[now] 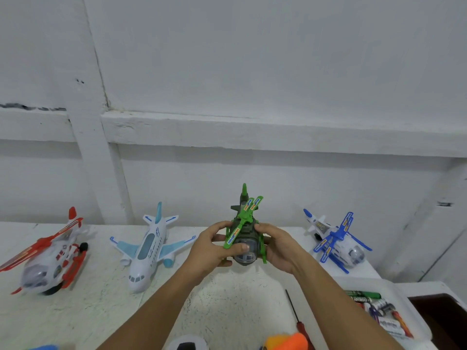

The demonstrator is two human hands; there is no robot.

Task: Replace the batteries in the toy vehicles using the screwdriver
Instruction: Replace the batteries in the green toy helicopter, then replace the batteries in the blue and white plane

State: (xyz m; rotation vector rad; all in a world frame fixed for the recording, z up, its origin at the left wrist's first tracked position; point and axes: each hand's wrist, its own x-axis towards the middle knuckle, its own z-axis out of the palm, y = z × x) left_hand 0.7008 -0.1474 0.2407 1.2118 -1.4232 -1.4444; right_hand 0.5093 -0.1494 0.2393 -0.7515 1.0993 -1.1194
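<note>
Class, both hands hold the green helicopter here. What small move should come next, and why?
Probably turn the green helicopter over to expose its underside: the left hand and right hand grip it upright, rotor on top, no battery cover shows, and the screwdriver lies untouched on the table.

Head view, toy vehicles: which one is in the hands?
The green plastic toy helicopter, gripped by the left hand and right hand. The red toy helicopter, white toy airliner and blue toy helicopter sit untouched on the white table.
</note>
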